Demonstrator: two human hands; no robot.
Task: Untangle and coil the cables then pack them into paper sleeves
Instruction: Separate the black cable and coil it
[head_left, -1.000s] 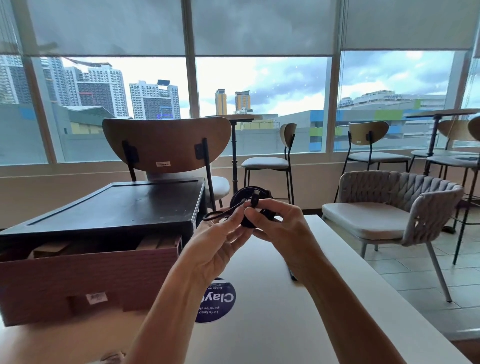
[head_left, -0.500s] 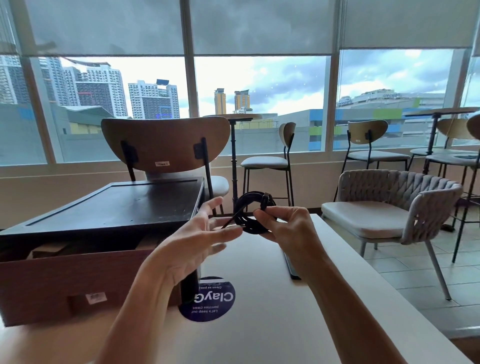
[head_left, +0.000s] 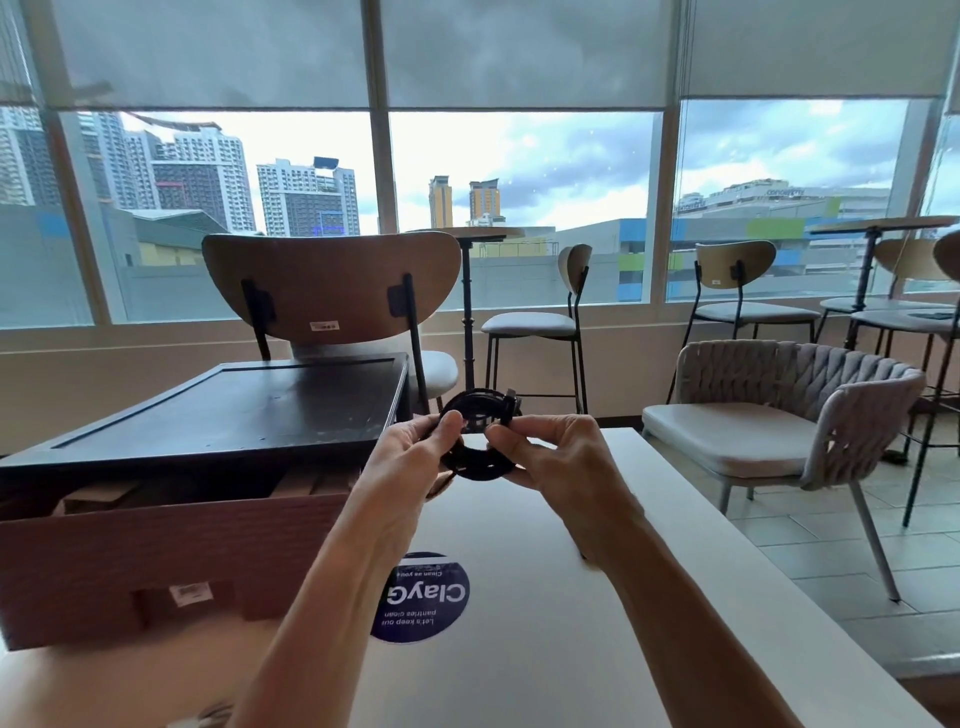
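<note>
So the black cable (head_left: 475, 441) looks fully coiled, held up over the white table (head_left: 545, 623). Left hand (head_left: 410, 467) and right hand (head_left: 550, 457) both pinch its sides. Sleeving isn't done yet; brown paper pieces sit in the cardboard box (head_left: 156, 561), probably sleeves.

"ClayG" upside down on round sticker (head_left: 421, 597)
</note>
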